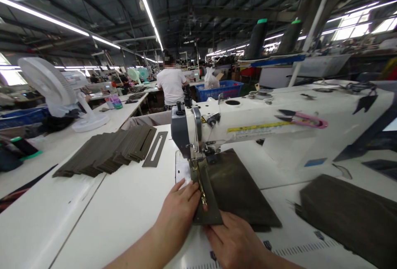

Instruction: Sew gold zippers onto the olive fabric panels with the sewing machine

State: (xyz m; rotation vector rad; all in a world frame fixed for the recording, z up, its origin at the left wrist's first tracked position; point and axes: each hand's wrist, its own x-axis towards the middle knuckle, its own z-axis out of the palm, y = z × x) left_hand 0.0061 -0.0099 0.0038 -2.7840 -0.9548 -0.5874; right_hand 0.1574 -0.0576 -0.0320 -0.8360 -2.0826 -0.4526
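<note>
A dark olive fabric panel (pixel 214 202) with a brass-toothed zipper (pixel 201 186) lies under the needle area of a white sewing machine (pixel 248 116). My left hand (pixel 182 202) rests on the panel's left side, its fingers laid forward beside the zipper, one spread outward. At the near edge, my right hand (pixel 234 236) grips the panel's corner; its thumb is partly hidden. A larger folded olive piece (pixel 242 186) extends to the right of the zipper panel, joined or just underneath, I cannot tell which.
Left of the machine lies a fanned stack of olive pieces (pixel 108 151) with a slotted template-like piece (pixel 155 149). More olive fabric (pixel 350 215) lies at right. Pink-handled thread snips (pixel 305 119) rest on the machine arm. A white fan (pixel 49 82) and a person (pixel 172 85) are beyond.
</note>
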